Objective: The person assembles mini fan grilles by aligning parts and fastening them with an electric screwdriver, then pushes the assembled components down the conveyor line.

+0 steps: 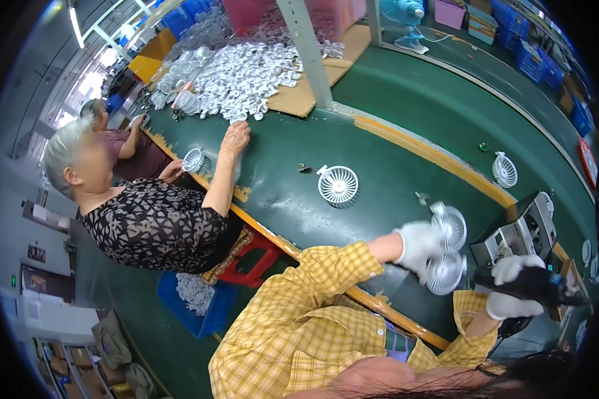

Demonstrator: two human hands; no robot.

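My left hand [419, 249], in a white glove, is at two round white fan grilles. Its fingers, somewhat blurred, appear closed on the edge of the nearer fan grille [446, 273]; the farther fan grille [451, 228] lies right beside it. My right hand [514, 287], also gloved, is wrapped round a black elongated power tool [538, 283], whose exact kind I cannot make out. Just beyond that hand stands a grey metal fixture [518, 233]. Another white fan grille [338, 185], with a small wired part beside it, lies on the green bench [279, 173].
A co-worker [140, 206] in a patterned top sits at the left, one hand at a white pile of plastic parts [239, 76], the other on a grille. A metal post [304, 50] rises from the bench. Beyond an orange edge strip, a green conveyor [432, 100] carries another grille [504, 170].
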